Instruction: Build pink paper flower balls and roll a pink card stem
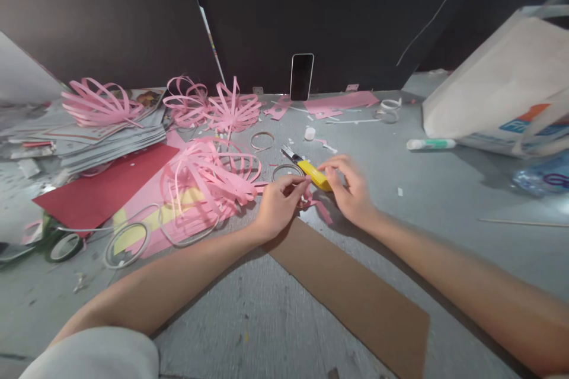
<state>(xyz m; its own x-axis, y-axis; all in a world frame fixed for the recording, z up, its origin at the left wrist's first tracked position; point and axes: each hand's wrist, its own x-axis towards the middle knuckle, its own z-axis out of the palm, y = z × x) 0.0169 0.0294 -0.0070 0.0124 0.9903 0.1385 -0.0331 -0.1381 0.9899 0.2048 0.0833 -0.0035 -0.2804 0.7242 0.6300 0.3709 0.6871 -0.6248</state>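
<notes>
Pink paper strip point(320, 208) lies between my two hands on the grey table point(444, 189), at the far end of the brown cardboard sheet point(351, 290). Left of it I see a looped pink paper bundle point(208, 177). My left hand point(279, 204) pinches the strip's end, and my right hand point(352, 189) has its fingers curled around the yellow cutter point(315, 176).

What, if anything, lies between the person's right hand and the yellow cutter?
Nothing visible: the right hand holds the yellow cutter directly, and the left hand pinches pink strips beside it.
</notes>
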